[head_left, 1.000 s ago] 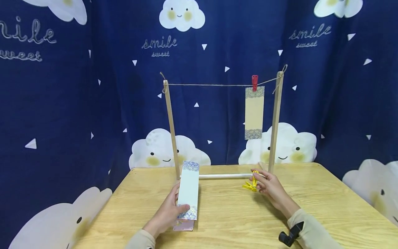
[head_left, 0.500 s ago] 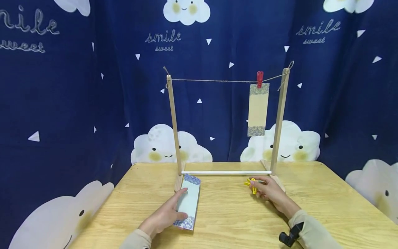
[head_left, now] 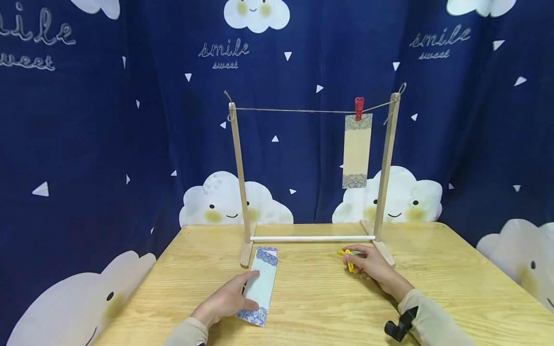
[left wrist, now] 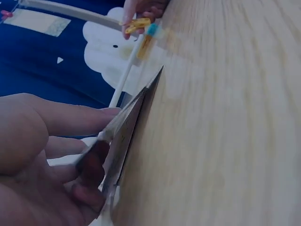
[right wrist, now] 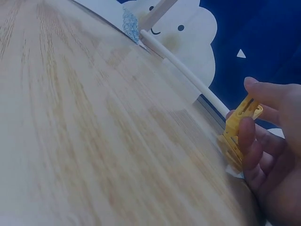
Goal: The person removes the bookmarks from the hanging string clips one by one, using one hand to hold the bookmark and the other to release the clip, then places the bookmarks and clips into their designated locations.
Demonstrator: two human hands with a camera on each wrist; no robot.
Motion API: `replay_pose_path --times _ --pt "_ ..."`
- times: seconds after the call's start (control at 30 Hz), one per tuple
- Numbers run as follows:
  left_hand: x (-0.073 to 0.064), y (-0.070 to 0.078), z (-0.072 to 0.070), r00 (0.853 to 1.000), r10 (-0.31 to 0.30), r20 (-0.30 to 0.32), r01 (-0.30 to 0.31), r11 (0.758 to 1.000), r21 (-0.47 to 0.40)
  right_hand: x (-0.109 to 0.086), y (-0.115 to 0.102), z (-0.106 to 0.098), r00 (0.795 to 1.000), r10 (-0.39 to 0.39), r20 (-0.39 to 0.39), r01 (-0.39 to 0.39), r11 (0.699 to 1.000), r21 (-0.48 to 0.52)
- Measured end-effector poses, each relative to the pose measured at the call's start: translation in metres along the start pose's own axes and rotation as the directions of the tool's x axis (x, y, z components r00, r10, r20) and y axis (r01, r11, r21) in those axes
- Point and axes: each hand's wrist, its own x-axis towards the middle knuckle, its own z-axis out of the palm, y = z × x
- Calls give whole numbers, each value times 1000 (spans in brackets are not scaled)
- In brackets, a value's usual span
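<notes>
My left hand [head_left: 227,299] holds pale blue cards [head_left: 262,281] with lace-patterned ends low over the table, near its left front. A pinkish corner of another card shows at their far end. In the left wrist view the cards [left wrist: 126,134] are seen edge-on, with fingers on both sides. My right hand [head_left: 377,266] pinches yellow clothespins [head_left: 349,263] near the rack's right foot. The right wrist view shows a yellow clothespin [right wrist: 242,113] between thumb and fingers. A bit of teal [left wrist: 153,29] shows beside the yellow ones in the left wrist view.
A wooden rack with a left post [head_left: 239,168], a right post [head_left: 386,168] and a white bottom bar [head_left: 311,238] stands at the back. From its string [head_left: 290,110], a red clothespin [head_left: 359,108] hangs a cream card [head_left: 357,151]. Behind is a blue curtain [head_left: 303,158].
My left hand has lowered the cards toward the table, and its index finger now lies over their top. The pink card no longer sticks out at the near end. My right hand has dropped slightly.
</notes>
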Motion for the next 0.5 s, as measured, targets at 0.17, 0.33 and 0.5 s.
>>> replay_pose_path --times 0.17,0.33,0.5 --pt "1 -2 0 1000 1 10 -1 998 63 -1 -2 4 999 -13 -37 11 997 -70" --pt "1 1 -1 1000 2 4 -3 995 96 -2 -6 5 998 -36 -42 30 990 -134" --pt "-1 2 -1 1000 6 -4 -6 995 102 -4 -5 6 998 -53 -21 49 986 -160"
